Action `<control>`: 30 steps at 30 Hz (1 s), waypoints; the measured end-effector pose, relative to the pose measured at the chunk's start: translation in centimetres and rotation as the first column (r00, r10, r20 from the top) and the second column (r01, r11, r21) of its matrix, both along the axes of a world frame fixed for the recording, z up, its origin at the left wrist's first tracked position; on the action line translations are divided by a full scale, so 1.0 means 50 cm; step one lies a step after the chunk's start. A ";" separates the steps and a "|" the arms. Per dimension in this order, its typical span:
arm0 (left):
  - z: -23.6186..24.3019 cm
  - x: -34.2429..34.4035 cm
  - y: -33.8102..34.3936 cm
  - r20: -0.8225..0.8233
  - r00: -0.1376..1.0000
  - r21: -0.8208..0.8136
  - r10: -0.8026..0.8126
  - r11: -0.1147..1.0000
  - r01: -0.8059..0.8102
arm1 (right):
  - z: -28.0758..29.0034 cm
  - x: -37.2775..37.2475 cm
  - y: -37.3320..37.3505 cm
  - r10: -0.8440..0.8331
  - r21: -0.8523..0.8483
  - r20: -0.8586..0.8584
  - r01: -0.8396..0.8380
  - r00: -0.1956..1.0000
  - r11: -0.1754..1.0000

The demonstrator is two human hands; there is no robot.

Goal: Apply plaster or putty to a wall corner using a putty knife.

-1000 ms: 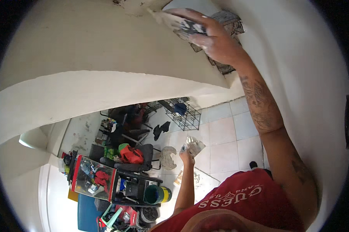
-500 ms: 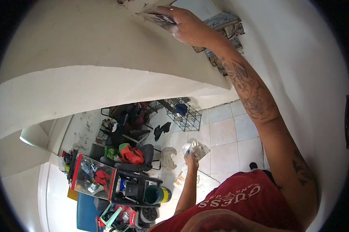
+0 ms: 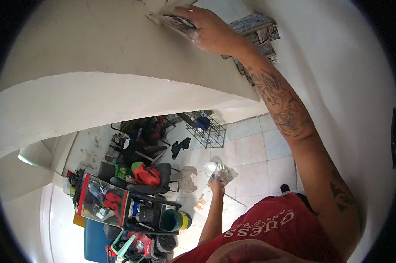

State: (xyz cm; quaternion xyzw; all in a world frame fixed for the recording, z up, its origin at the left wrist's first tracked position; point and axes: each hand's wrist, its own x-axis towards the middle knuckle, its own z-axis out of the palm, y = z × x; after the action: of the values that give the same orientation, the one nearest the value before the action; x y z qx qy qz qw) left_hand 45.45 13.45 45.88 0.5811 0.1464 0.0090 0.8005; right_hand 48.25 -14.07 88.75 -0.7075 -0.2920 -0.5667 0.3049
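Head view, scraper (image 3: pixel 178 23) jutting from right grip (image 3: pixel 212 31)

The display case (image 3: pixel 124 208) shows a clear, glossy pane. Just right of it, the bucket (image 3: pixel 170 220) looks like smooth plastic; above and right, the chair (image 3: pixel 165 174) wears matt dark cloth. Farther that way, the metal plate (image 3: pixel 227 175) has a dull silvery shine under wet-looking white paste, and the floor tiles (image 3: pixel 251 151) look smooth. High above the case, the beam (image 3: pixel 119 52) is matt — chipped along its edge — and the stone cladding (image 3: pixel 253 25) beyond the smeared, greyish flat scraper (image 3: pixel 176 22) is rough.
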 end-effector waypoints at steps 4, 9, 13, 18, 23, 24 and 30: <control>-0.026 0.004 0.019 0.024 0.998 -0.022 -0.051 0.998 0.051 | -0.001 0.008 0.013 0.061 -0.069 0.221 -0.047 0.973 0.996; -0.038 0.011 0.012 0.027 1.000 -0.120 -0.002 0.993 0.005 | -0.042 -0.006 0.067 -0.094 0.032 0.116 0.091 0.989 0.995; -0.051 0.018 0.019 0.091 0.996 -0.087 0.000 0.996 0.008 | -0.124 -0.047 0.107 -0.141 0.074 0.068 0.136 0.988 0.988; 0.012 -0.001 -0.022 0.035 0.999 -0.080 -0.014 0.997 0.017 | -0.176 -0.083 0.068 0.081 -0.005 -0.001 -0.081 0.997 0.997; 0.023 -0.007 -0.030 0.011 1.000 -0.036 -0.027 0.999 0.027 | -0.037 -0.059 0.033 0.093 0.165 0.112 -0.111 0.989 0.980; 0.023 -0.009 -0.030 0.014 1.000 -0.059 -0.013 0.998 0.014 | -0.011 -0.056 0.037 0.151 0.111 0.156 -0.169 0.976 0.979; 0.010 -0.016 -0.021 0.015 1.000 -0.088 0.010 0.996 -0.009 | 0.026 0.001 0.030 0.071 0.006 0.227 -0.075 0.971 0.997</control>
State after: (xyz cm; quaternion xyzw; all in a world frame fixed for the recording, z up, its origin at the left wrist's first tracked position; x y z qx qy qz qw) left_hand 44.64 12.39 46.39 0.5446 0.1435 0.0109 0.8263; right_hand 48.29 -12.54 90.05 -0.6248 -0.3465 -0.6343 0.2953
